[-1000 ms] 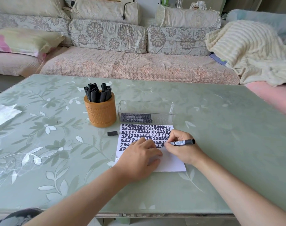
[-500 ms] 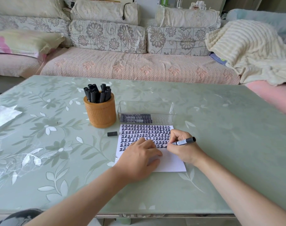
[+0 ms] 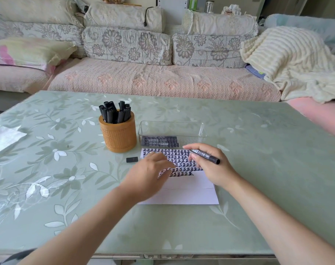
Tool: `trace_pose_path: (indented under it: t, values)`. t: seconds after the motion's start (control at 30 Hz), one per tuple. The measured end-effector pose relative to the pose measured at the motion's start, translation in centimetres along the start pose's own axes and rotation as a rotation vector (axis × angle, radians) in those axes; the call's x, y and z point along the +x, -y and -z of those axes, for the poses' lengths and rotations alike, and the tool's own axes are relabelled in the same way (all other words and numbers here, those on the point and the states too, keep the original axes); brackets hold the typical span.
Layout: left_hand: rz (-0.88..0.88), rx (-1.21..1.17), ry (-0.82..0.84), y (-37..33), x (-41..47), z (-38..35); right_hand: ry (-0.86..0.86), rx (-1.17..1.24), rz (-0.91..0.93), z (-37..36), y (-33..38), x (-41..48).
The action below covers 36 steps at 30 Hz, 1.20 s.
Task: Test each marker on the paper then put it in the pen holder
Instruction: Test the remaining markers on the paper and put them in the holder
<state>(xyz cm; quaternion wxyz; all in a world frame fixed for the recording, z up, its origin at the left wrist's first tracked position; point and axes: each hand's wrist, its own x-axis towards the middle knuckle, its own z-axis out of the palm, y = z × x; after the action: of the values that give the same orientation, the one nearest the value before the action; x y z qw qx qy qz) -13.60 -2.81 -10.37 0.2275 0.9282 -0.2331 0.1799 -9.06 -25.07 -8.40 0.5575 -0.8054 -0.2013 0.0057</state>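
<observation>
The right hand point(image 3: 214, 169), right of frame centre, has its grip pinched round a black marker point(image 3: 206, 156). The barrel lies across the fingers, its rear end jutting out to the right, above the upper right part of the written-on paper point(image 3: 189, 190). The left hand point(image 3: 149, 173) is blurred over the paper's left side, its grip released and fingers loose. A black cap point(image 3: 132, 159) lies on the table point(image 3: 258, 150) just left of the paper, below the orange pen holder point(image 3: 118, 136) full of markers.
</observation>
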Motion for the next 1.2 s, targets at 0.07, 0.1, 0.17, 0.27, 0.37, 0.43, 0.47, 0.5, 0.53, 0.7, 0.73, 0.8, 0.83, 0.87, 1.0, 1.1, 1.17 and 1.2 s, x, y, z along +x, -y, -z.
trace_pose_path:
  t: [0.07, 0.1, 0.17, 0.27, 0.37, 0.43, 0.47, 0.5, 0.53, 0.7, 0.73, 0.8, 0.83, 0.87, 1.0, 1.1, 1.17, 1.2]
  values:
    - [0.073, 0.048, -0.043, 1.5, 0.2, 1.2, 0.077, -0.046, 0.011, -0.2, 0.3, 0.3]
    - [0.112, 0.088, -0.052, 2.2, 0.2, 1.8, 0.111, -0.060, -0.001, -0.4, 0.6, 0.5]
    - [0.192, 0.159, -0.040, 3.4, 0.0, 2.8, 0.160, 0.013, -0.053, -1.1, 1.4, 1.1]
    - [0.312, 0.199, 0.048, 5.0, -0.6, 3.9, 0.209, 0.217, -0.173, -2.0, 2.8, 1.9]
    - [0.408, 0.232, 0.143, 5.7, -1.1, 4.1, 0.249, 0.202, -0.184, -2.6, 3.7, 2.3]
    - [0.443, 0.230, 0.168, 6.0, -1.2, 4.0, 0.262, 0.131, -0.185, -3.1, 4.2, 2.4]
    - [0.451, 0.227, 0.168, 6.1, -1.3, 4.0, 0.264, 0.083, -0.176, -3.4, 4.4, 2.5]
    - [0.458, 0.220, 0.163, 6.2, -1.3, 4.0, 0.268, 0.029, -0.155, -3.6, 4.6, 2.6]
    - [0.464, 0.206, 0.157, 6.3, -1.2, 4.0, 0.272, -0.017, -0.131, -3.9, 4.8, 2.6]
    - [0.494, 0.035, 0.063, 6.5, -1.0, 4.9, 0.251, -0.153, -0.130, -4.7, 4.6, 3.0]
    - [0.490, -0.002, 0.030, 6.4, -1.0, 5.1, 0.225, -0.213, -0.117, -4.7, 4.5, 3.2]
    - [0.462, -0.049, -0.013, 6.0, -1.1, 5.6, 0.169, -0.341, -0.069, -4.6, 4.5, 3.2]
    - [0.433, -0.061, -0.024, 5.7, -1.2, 5.7, 0.134, -0.390, -0.047, -4.5, 4.5, 3.2]
    - [0.399, -0.068, -0.034, 5.5, -1.2, 5.8, 0.103, -0.428, -0.021, -4.5, 4.5, 3.2]
    - [0.313, -0.080, -0.050, 5.0, -1.2, 5.8, 0.086, -0.544, 0.069, -4.4, 4.2, 2.9]
    - [0.279, -0.098, -0.052, 4.5, -1.2, 5.8, 0.104, -0.561, 0.090, -4.5, 4.1, 2.9]
    - [0.262, -0.102, -0.055, 4.2, -1.1, 5.8, 0.103, -0.565, 0.089, -4.5, 4.2, 2.9]
    - [0.258, -0.101, -0.054, 4.1, -1.1, 5.8, 0.104, -0.568, 0.087, -4.5, 4.2, 2.9]
